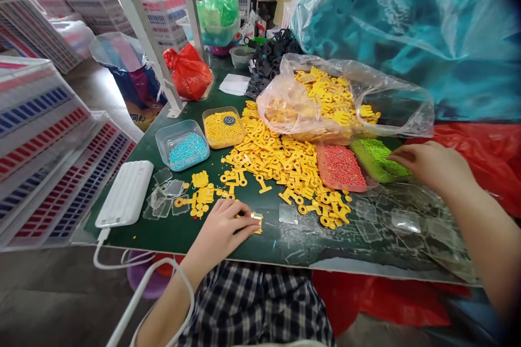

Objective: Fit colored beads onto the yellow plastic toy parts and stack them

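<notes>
My left hand (226, 226) is closed on a small yellow plastic piece (257, 222) at the front of the green table, pinched between thumb and fingers. At the right, my right hand (433, 165) reaches to a green tray of green beads (382, 158); its thumb and fingertips come together at the beads, and whether anything is between them is too small to see. A tray of red beads (341, 165) sits beside it. Loose yellow plastic parts (280, 160) lie heaped in the middle. A clear square plate (288, 214) rests right of my left hand.
Tubs of blue beads (188, 150) and yellow beads (223, 126) stand at the left. A white power bank (124, 193) with a cable lies on the left edge. More clear plates (407, 221) spread at the right. Behind are an opened plastic bag (285, 105) and black parts (271, 59).
</notes>
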`<control>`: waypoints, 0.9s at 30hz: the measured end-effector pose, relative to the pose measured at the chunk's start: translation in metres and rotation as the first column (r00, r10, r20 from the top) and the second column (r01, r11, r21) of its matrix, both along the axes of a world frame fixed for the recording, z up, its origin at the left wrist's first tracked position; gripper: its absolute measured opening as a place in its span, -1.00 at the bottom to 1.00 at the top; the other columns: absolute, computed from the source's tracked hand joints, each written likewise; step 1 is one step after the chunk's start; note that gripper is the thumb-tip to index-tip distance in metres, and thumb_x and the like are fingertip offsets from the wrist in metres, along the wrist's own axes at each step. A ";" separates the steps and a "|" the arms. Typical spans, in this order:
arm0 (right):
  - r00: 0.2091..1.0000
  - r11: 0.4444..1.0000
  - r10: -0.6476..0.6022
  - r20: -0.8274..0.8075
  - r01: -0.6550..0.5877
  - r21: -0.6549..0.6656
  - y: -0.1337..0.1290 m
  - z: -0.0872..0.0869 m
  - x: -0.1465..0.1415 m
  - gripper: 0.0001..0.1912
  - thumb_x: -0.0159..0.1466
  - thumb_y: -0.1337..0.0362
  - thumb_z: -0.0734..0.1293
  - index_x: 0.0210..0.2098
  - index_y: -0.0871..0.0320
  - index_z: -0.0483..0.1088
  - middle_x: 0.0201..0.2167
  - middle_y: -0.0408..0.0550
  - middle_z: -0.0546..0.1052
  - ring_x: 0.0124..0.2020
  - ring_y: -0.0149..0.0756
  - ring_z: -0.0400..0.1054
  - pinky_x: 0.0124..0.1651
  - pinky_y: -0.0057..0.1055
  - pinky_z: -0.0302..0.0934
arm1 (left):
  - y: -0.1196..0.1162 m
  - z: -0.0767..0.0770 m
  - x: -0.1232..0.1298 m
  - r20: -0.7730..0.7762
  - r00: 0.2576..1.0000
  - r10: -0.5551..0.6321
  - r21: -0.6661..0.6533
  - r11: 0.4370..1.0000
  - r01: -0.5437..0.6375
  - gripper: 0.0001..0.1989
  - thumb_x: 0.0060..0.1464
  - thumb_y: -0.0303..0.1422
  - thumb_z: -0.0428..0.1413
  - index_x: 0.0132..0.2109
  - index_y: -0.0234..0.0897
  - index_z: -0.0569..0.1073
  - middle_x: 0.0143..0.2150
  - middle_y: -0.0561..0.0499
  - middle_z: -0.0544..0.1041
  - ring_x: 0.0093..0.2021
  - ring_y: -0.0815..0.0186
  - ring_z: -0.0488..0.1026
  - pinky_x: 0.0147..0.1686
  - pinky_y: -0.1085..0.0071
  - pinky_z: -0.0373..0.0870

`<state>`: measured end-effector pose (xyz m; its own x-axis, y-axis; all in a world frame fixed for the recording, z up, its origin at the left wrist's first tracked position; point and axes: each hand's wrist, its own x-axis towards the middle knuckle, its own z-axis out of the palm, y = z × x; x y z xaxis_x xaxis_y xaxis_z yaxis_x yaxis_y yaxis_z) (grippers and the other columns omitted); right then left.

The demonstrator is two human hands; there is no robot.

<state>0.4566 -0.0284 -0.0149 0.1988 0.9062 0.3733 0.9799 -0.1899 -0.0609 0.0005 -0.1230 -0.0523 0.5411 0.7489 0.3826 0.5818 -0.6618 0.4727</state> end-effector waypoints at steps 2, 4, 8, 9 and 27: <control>0.993 0.995 0.094 0.077 -0.095 0.010 -0.022 0.011 -0.025 -0.62 0.24 -0.03 0.35 -0.38 0.15 0.61 -0.44 0.10 0.55 -0.45 -0.26 0.32 -0.41 -0.28 0.06 | 0.000 0.000 0.000 0.004 1.000 -0.005 -0.022 1.000 0.005 -0.78 0.28 -0.28 0.07 -0.23 -0.18 0.61 -0.25 0.00 0.53 -0.23 0.29 0.38 -0.20 0.33 0.27; 0.971 0.958 0.237 0.034 -0.239 0.157 -0.051 0.020 -0.064 -0.54 0.29 -0.09 0.26 -0.31 0.15 0.59 -0.37 0.12 0.55 -0.41 -0.23 0.35 -0.38 -0.28 0.16 | 0.000 0.001 -0.001 0.004 1.000 -0.011 -0.050 0.999 0.011 -0.80 0.26 -0.30 0.09 -0.21 -0.17 0.62 -0.23 -0.01 0.54 -0.22 0.29 0.39 -0.18 0.34 0.28; 0.756 0.771 0.626 -0.192 -0.563 0.297 -0.111 0.012 -0.162 -0.75 0.36 0.10 0.26 -0.24 0.03 0.54 -0.36 -0.02 0.57 -0.34 -0.26 0.42 -0.26 -0.29 0.30 | 0.002 0.000 -0.003 0.020 1.000 -0.005 -0.091 0.996 0.007 -0.77 0.28 -0.29 0.06 -0.21 -0.17 0.62 -0.23 -0.02 0.54 -0.21 0.28 0.38 -0.18 0.34 0.31; 0.712 0.753 0.655 -0.252 -0.592 0.286 -0.123 0.004 -0.184 -0.81 0.36 0.17 0.27 -0.22 0.03 0.53 -0.34 -0.05 0.58 -0.31 -0.27 0.43 -0.24 -0.31 0.31 | 0.002 0.000 -0.003 0.024 1.000 0.003 -0.092 0.996 0.000 -0.75 0.29 -0.28 0.05 -0.22 -0.18 0.62 -0.23 -0.02 0.54 -0.22 0.28 0.38 -0.18 0.33 0.31; 0.710 0.831 0.552 -0.437 -0.429 0.353 -0.153 -0.064 -0.242 -0.82 0.35 0.31 0.27 -0.19 -0.02 0.52 -0.28 -0.16 0.64 -0.28 -0.25 0.44 -0.13 -0.22 0.20 | -0.019 0.004 0.019 -0.071 0.972 -0.223 -0.038 0.975 0.220 -0.82 0.15 -0.14 0.19 -0.20 -0.08 0.60 -0.20 0.06 0.57 -0.19 0.31 0.40 -0.07 0.31 0.18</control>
